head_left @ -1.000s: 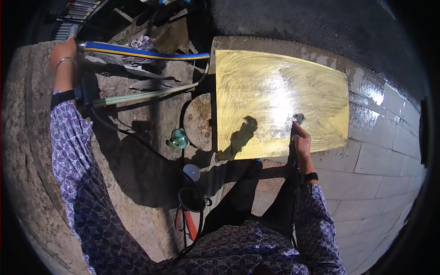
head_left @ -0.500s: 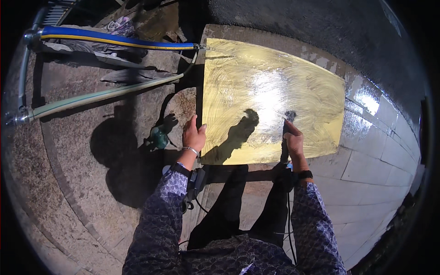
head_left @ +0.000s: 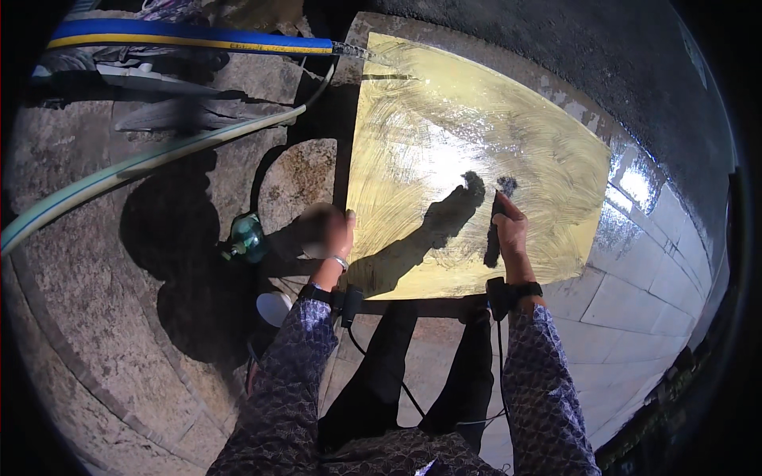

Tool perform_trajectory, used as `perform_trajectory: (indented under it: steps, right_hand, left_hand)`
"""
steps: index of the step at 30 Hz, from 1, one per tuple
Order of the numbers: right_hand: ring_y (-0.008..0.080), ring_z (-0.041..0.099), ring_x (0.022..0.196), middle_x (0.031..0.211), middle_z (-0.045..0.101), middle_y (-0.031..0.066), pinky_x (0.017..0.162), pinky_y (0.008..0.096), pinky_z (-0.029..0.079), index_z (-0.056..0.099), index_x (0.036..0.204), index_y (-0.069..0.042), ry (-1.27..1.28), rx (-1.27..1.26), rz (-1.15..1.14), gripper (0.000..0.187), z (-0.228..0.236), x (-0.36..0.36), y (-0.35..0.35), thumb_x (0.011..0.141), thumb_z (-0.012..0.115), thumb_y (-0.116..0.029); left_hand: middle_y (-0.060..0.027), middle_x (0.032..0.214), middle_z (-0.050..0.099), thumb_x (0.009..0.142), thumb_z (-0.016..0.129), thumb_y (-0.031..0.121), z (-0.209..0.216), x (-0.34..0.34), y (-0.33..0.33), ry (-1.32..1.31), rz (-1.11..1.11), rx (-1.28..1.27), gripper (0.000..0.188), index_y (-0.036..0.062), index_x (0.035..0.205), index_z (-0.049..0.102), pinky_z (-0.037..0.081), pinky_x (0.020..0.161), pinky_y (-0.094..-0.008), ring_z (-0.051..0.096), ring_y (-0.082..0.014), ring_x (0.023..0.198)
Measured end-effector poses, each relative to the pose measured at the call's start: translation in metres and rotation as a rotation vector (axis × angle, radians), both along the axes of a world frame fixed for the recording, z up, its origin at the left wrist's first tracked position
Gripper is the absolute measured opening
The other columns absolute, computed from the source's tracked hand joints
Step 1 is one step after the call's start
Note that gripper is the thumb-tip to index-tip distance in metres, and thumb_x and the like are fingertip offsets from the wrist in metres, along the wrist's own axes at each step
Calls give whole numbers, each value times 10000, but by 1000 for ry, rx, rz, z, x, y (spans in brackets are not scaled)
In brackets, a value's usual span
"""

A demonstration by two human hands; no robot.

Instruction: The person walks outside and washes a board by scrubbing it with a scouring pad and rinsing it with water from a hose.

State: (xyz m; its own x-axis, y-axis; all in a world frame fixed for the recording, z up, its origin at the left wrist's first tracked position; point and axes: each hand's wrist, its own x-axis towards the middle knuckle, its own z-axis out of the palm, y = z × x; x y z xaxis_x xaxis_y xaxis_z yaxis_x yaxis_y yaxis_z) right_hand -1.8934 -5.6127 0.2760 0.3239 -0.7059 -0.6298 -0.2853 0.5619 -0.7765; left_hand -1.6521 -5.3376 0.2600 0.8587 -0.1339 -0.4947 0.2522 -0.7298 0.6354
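Note:
A large yellow sheet point(head_left: 444, 242), wet and covered with dark swirling streaks, lies flat before me. At its left edge is my left hand point(head_left: 342, 236), thumb stretched up; a round blur hides most of its fingers, but it looks open and holds nothing I can see. Over the right part of the sheet, my right hand point(head_left: 513, 230) has its fingers closed round a narrow dark thing with a ragged edge, which looks like a brush point(head_left: 492, 242). The shadow of my left arm falls across the sheet.
A blue and yellow hose point(head_left: 190, 36) and a pale green hose point(head_left: 159, 155) run in from the left. Left of the sheet are a green translucent bottle point(head_left: 248, 238), a rough stone slab point(head_left: 302, 182) and a white round object point(head_left: 274, 308). Pale paving point(head_left: 635, 293) lies to the right.
The view has shifted, so the hoses and bottle sit further left. My left hand stays by the sheet's left edge, its shadow further right. My right hand remains over the sheet's right part.

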Motion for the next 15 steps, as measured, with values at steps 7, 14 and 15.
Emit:
perform_trajectory:
  steps: [7,14,15]
  right_hand:
    - [139,547,885,1035,583,76,739,230,436,488,1219,-30,127,-300,-1,585,-62,-9,-24,650,444,98]
    - [248,417,1167,1202,506,89,990,420,275,454,1224,-119,-2,-1180,759,585,19,172,-48,655,496,11]
    - [271,429,1158,1207,496,117,996,406,289,467,1214,-112,136,-1123,645,545,-3,150,-94,680,479,-7]
  left_hand:
    - [-69,975,587,744,663,37,8,-79,-83,414,231,-495,327,-5,1039,529,436,776,-274,544,-132,837]
    - [-53,849,591,782,634,83,34,-87,-86,216,329,-435,319,-31,1053,510,438,677,-241,540,-113,752]
    - [-43,776,599,798,624,138,39,-90,-101,197,273,-484,263,-15,1000,553,434,635,-247,540,-106,706]
